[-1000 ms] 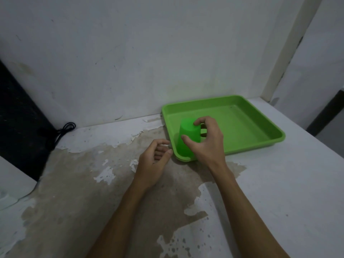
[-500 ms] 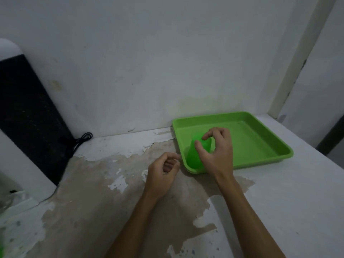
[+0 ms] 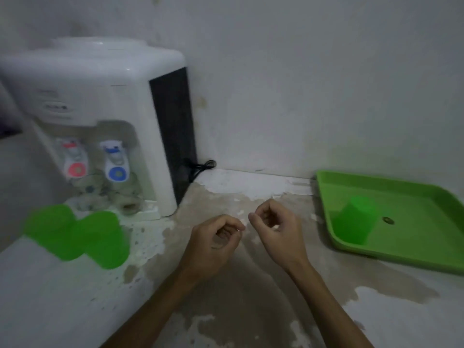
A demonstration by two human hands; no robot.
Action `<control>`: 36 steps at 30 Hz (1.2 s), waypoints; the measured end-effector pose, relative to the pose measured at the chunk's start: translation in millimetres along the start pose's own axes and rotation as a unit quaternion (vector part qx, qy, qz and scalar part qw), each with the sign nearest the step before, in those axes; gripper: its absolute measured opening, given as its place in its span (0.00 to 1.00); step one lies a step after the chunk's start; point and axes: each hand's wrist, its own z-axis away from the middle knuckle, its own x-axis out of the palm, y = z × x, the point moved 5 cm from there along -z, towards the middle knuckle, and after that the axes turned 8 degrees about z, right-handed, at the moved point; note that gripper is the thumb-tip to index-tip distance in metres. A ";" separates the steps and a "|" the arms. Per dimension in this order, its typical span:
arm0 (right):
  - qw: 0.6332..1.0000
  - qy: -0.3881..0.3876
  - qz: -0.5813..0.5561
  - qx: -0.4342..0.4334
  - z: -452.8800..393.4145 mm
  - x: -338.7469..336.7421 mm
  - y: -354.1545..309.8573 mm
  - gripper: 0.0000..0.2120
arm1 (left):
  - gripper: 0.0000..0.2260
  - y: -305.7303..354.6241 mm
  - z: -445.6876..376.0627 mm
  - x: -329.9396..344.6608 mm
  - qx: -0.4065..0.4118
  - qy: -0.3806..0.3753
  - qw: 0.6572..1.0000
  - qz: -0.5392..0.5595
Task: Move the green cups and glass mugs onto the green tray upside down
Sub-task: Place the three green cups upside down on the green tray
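Two bare hands hover side by side over a worn, paint-flaked white counter (image 3: 251,297), both empty. The left hand (image 3: 213,242) is loosely curled, fingers bent toward the thumb; the right hand (image 3: 276,229) is curled the same way, just beside it. To the right, a square green plastic tray (image 3: 414,249) sits by the wall, with one green plastic cup (image 3: 356,219) upside down in its near-left corner. To the left, two blurred green plastic cups (image 3: 75,237) stand together on the counter before a white water dispenser (image 3: 100,96) with red and blue taps.
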 end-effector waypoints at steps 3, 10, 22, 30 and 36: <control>0.995 -0.080 -0.051 -0.002 4.9 60.6 -20.1 0.09 | 0.06 10.3 24.6 -55.7 0.042 0.067 0.994 -0.079; 0.979 -0.161 -0.112 0.049 16.6 157.2 -42.7 0.08 | 0.07 21.5 83.1 -147.3 0.111 0.269 0.915 -0.279; 0.975 -0.192 -0.084 0.070 36.1 191.4 -28.6 0.07 | 0.37 -34.0 105.6 -186.5 -0.055 0.352 0.905 -0.231; 0.974 -0.215 -0.058 0.041 38.2 193.7 -30.1 0.07 | 0.40 -53.0 110.0 -192.7 -0.130 0.356 0.917 -0.123; 0.965 -0.212 -0.131 0.087 39.1 188.3 -33.6 0.05 | 0.35 -39.6 97.7 -180.0 -0.100 0.304 0.941 -0.108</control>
